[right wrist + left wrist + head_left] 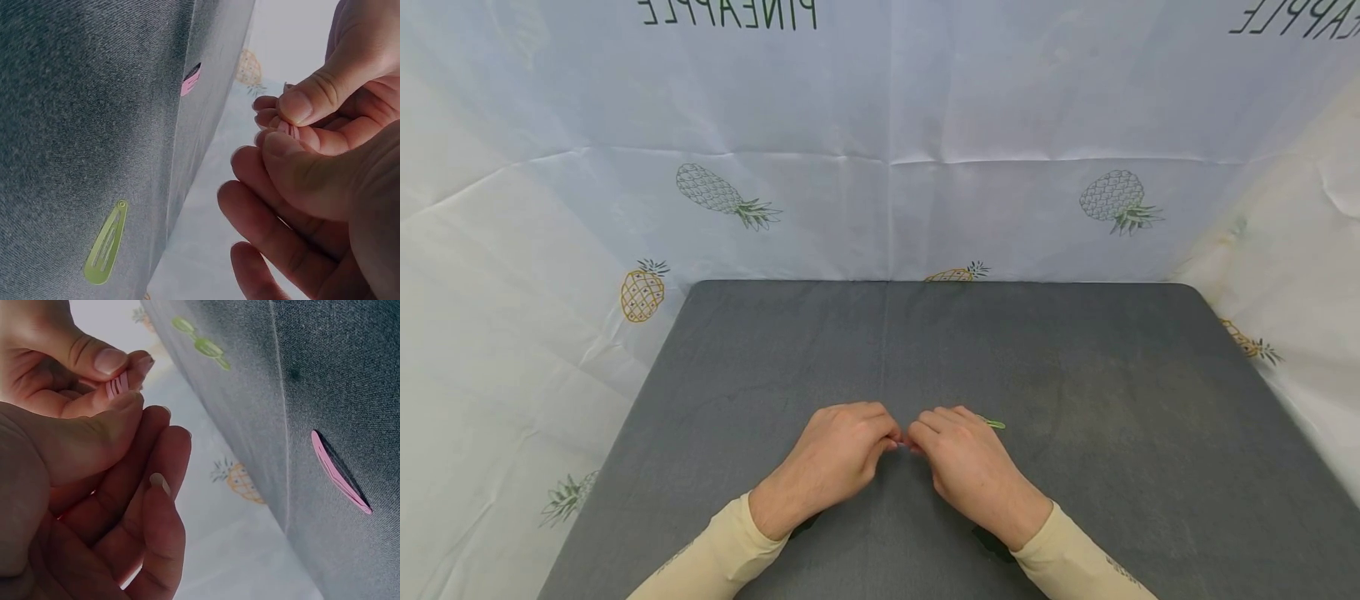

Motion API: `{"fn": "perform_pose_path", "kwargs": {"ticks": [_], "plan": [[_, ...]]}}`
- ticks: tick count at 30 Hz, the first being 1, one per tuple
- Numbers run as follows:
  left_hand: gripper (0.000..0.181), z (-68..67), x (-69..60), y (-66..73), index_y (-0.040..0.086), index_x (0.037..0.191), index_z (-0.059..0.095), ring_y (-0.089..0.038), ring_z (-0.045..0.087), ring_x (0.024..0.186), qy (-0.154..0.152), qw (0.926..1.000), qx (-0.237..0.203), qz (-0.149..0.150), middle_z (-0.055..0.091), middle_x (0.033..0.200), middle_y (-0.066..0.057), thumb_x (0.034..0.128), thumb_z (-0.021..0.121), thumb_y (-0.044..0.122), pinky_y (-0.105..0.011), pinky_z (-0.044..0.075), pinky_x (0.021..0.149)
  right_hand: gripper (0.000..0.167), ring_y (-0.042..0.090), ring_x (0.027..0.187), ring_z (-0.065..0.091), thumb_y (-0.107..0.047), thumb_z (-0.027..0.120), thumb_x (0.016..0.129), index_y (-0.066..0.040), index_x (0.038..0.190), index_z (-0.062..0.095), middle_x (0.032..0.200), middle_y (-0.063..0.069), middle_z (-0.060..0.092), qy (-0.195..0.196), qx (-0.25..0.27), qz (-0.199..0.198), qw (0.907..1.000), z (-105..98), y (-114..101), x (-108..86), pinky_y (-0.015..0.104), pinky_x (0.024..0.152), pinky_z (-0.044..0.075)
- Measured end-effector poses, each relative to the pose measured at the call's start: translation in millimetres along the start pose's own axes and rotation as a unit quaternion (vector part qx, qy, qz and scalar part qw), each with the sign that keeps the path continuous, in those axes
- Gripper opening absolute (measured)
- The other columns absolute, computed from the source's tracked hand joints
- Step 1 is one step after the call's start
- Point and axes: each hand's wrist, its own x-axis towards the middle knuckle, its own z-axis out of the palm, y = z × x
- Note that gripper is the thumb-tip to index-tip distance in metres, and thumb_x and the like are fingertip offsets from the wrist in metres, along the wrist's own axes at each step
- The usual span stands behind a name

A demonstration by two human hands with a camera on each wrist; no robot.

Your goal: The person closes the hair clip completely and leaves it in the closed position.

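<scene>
My left hand [838, 450] and right hand [966, 462] meet over the table, thumbs and fingertips close together. Between them they pinch a small pink snap hair clip [117, 385], one hand at each end. Only its slotted middle shows; the fingertips cover the rest. Another pink hair clip [339, 474] lies on the table, seen beyond the fingers in the left wrist view. A green snap hair clip [105, 244] lies flat on the table, to the right of my right hand; in the head view that hand partly hides it.
The dark grey table [1037, 358] has rounded far corners and a faint crease down its middle. A white cloth [1000, 100] with printed pineapples hangs behind it and along both sides. Dark bands [992, 543] show beneath my wrists.
</scene>
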Motion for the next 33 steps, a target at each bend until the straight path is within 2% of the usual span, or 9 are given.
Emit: {"fn": "perform_pose_path", "kwargs": {"ticks": [5, 8, 17, 22, 26, 33], "plan": [[0.007, 0.8, 0.3, -0.2, 0.024, 0.092, 0.081, -0.002, 0.059, 0.07, -0.004, 1.0, 0.005, -0.005, 0.071, 0.084, 0.011, 0.0954, 0.083, 0.019, -0.022, 0.052, 0.063, 0.013, 0.007, 0.072, 0.06, -0.019, 0.086, 0.093, -0.021, 0.09, 0.074, 0.08, -0.01, 0.065, -0.009, 0.006, 0.011, 0.9999, -2, 1, 0.1, 0.031, 0.074, 0.053], [0.007, 1.4, 0.5, -0.2, 0.024, 0.091, 0.081, -0.002, 0.059, 0.071, -0.008, 0.9999, 0.005, -0.006, 0.07, 0.084, 0.011, 0.0951, 0.083, 0.019, -0.022, 0.052, 0.063, 0.012, 0.006, 0.072, 0.059, -0.022, 0.086, 0.094, -0.023, 0.091, 0.074, 0.081, -0.011, 0.065, -0.015, 0.006, 0.02, 0.9997, -3, 2, 0.1, 0.031, 0.075, 0.053], [0.005, 4.3, 0.7, 0.1, 0.021, 0.093, 0.081, -0.005, 0.063, 0.073, -0.034, 0.9992, -0.009, -0.016, 0.072, 0.087, 0.009, 0.0923, 0.087, 0.021, -0.022, 0.053, 0.063, 0.019, 0.007, 0.067, 0.053, -0.021, 0.087, 0.092, -0.021, 0.085, 0.07, 0.075, -0.01, 0.059, -0.015, 0.006, 0.019, 0.9997, 5, 4, -0.6, 0.028, 0.071, 0.049], [0.006, 9.4, 5.3, -2.9, 0.023, 0.091, 0.081, -0.004, 0.06, 0.071, -0.03, 0.9994, -0.012, -0.013, 0.07, 0.084, 0.01, 0.0946, 0.084, 0.02, -0.02, 0.05, 0.06, 0.021, 0.007, 0.066, 0.052, -0.021, 0.087, 0.092, -0.021, 0.083, 0.068, 0.074, -0.009, 0.058, -0.018, 0.006, 0.019, 0.9996, 8, 7, 0.9, 0.027, 0.068, 0.046], [0.005, 14.6, 12.2, -8.4, 0.022, 0.091, 0.083, -0.006, 0.065, 0.073, -0.031, 0.9991, -0.021, -0.018, 0.072, 0.086, 0.009, 0.0943, 0.085, 0.018, -0.022, 0.053, 0.061, 0.017, 0.009, 0.069, 0.056, -0.02, 0.089, 0.091, -0.02, 0.088, 0.072, 0.078, -0.008, 0.063, -0.026, 0.001, 0.026, 0.9993, 10, 14, 1.7, 0.028, 0.069, 0.048], [0.005, 22.6, 19.5, -19.1, 0.019, 0.091, 0.085, -0.009, 0.067, 0.075, -0.077, 0.9946, -0.05, -0.049, 0.073, 0.09, 0.006, 0.0915, 0.087, 0.015, -0.023, 0.055, 0.065, 0.02, 0.012, 0.08, 0.065, -0.015, 0.093, 0.085, -0.019, 0.097, 0.077, 0.087, -0.008, 0.069, -0.046, -0.018, 0.061, 0.9969, 9, 34, -2.2, 0.035, 0.078, 0.055]]}}
